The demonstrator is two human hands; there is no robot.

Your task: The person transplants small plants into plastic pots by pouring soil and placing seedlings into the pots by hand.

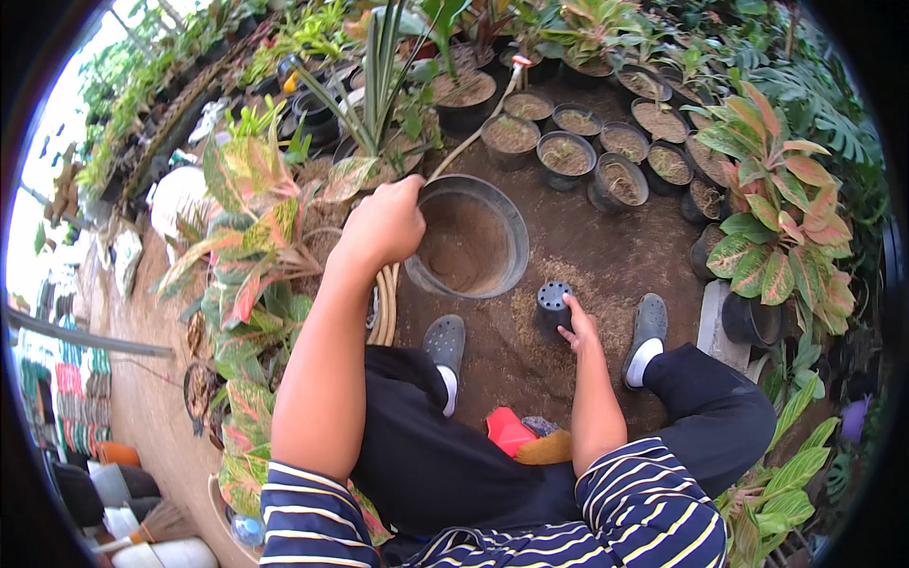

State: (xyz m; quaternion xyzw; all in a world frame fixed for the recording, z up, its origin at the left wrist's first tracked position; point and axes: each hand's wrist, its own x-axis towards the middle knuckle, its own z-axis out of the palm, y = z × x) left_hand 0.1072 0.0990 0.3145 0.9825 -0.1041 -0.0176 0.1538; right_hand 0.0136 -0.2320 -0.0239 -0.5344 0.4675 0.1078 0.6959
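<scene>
My left hand (pixel 387 221) is closed at the left rim of a large black plastic pot (pixel 517 234) and appears to grip it, though its fingertips are hidden. Brown soil (pixel 465 245) shows inside that pot. In my right hand (pixel 582 325) is a small black plastic pot (pixel 554 312), turned bottom up so its ring of drainage holes faces me. It is at the ground between my feet, where light-brown husk-like bits (pixel 522 323) are scattered on the dark soil.
Several small black pots of soil with seedlings (pixel 566 156) stand ahead on the right. Leafy aglaonema plants grow at left (pixel 266 227) and right (pixel 788 213). A beige hose (pixel 387 305) runs beside the large pot. A red object (pixel 510 431) lies between my legs.
</scene>
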